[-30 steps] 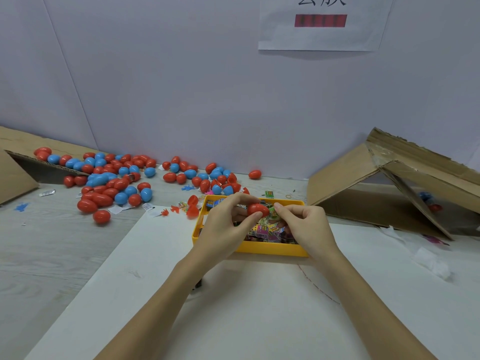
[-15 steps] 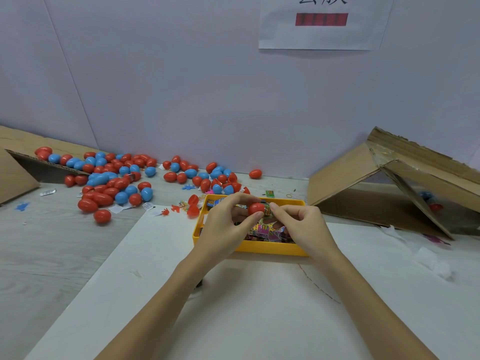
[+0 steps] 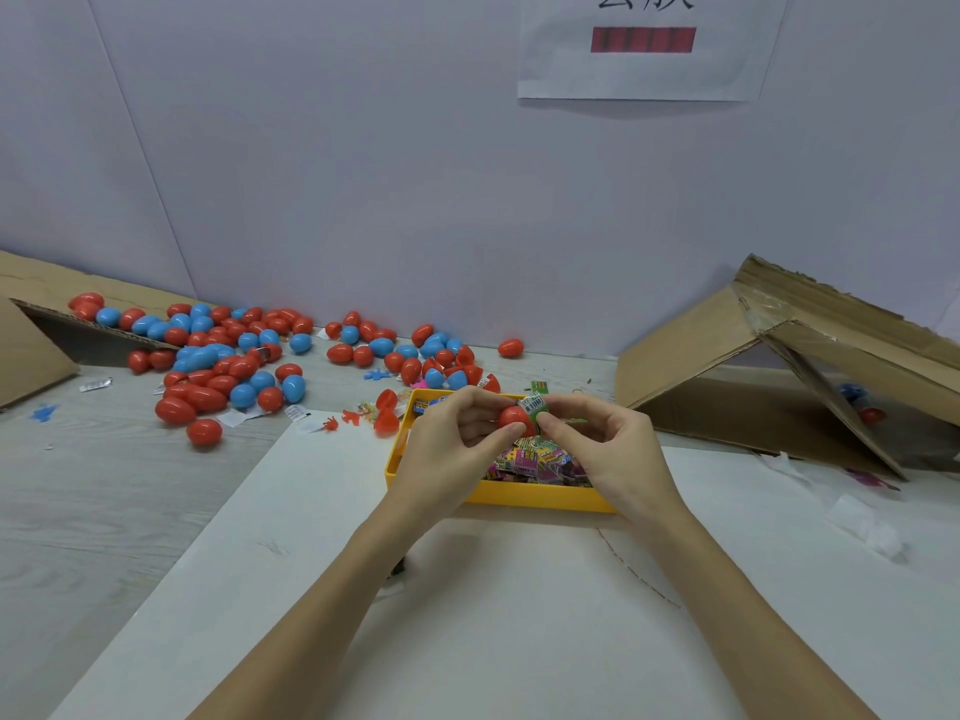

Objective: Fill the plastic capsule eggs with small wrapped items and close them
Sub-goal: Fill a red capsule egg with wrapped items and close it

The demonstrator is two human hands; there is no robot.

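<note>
Cardboard frames your bench: a large collapsed box (image 3: 810, 366) lies at your right against the pale wall, and another cardboard flap (image 3: 31, 324) sits at the far left. Between them a white sheet (image 3: 493, 615) covers the near part of the grey wood-grain table (image 3: 93, 501). At the sheet's far edge stands a yellow tray (image 3: 530, 498) packed with small colourful wrapped packets (image 3: 535, 459). Behind and to the left, a loose pile of closed red and blue capsule eggs (image 3: 228, 366) spreads over the table, with a few open red halves (image 3: 385, 412) just beside the tray's left corner. Your left hand (image 3: 452, 449) is curled above the tray, thumb and fingers pinching a red egg half (image 3: 514, 419). Your right hand (image 3: 608, 449) is curled too, fingertips pinching a green wrapped packet (image 3: 535, 407) that touches the red half's right side; you cannot tell how far the packet sits inside it
</note>
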